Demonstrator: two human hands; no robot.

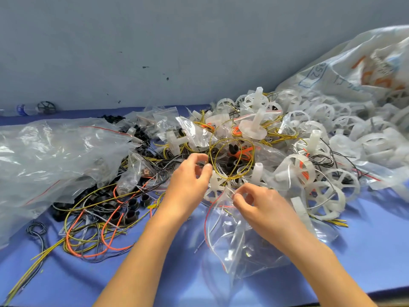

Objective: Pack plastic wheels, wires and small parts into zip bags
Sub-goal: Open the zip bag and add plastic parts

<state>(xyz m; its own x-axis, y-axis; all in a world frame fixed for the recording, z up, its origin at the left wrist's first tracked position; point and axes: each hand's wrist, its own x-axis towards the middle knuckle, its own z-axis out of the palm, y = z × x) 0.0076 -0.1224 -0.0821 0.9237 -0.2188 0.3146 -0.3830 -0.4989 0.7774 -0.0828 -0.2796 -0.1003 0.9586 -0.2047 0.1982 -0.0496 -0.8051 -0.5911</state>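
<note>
Right hand (261, 202) pinches the zip bag (239, 242) by its rim.
That keeps the mouth ready; left hand (189, 180) curls by yellow wire (231, 139), grip unclear.

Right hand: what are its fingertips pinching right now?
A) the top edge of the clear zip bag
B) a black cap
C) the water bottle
A: the right hand pinches the upper edge of the clear zip bag that hangs beneath it.
</note>
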